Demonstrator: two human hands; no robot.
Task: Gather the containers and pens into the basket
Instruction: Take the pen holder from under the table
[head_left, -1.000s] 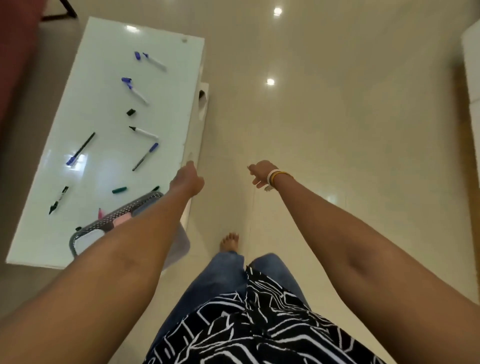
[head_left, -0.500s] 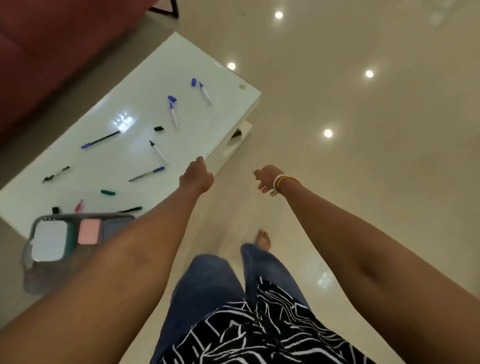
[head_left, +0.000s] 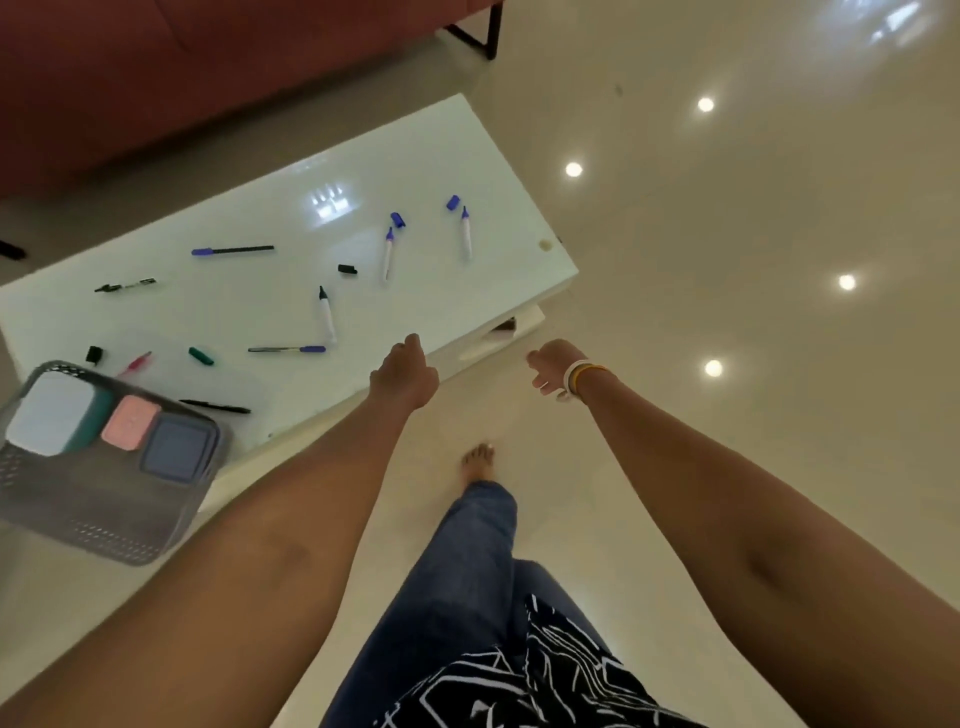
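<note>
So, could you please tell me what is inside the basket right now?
The basket holds three containers, lids up: white, pink and blue. No pens show inside. Whatever lies beneath the containers is hidden.

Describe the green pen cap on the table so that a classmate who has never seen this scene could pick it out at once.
Start at the white table and find the grey basket at its near-left corner. Just beyond the basket lie a small black cap, a pink pen and the green pen cap. It is the only green piece, short and stubby, right of the pink pen.
</note>
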